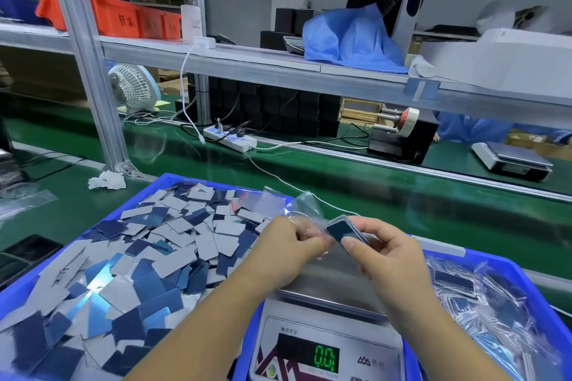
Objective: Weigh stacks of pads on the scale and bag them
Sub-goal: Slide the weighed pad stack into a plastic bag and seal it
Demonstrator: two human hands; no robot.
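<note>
Above the scale (328,334): right hand (383,252) gripping pad stack (343,229), left hand (291,249) pinching clear bag (305,210); left bin (161,182) holding loose pads (148,244), right bin (495,263) holding bagged pads (483,297).

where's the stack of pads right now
In the head view, the stack of pads is pinched in the right hand, above the scale platform, at the mouth of the clear bag the left hand holds.

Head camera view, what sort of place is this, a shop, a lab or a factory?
Most likely a factory packing line. A green conveyor belt runs past the bench, a blue bin holds loose pads, and a digital scale sits below the hands.
</note>
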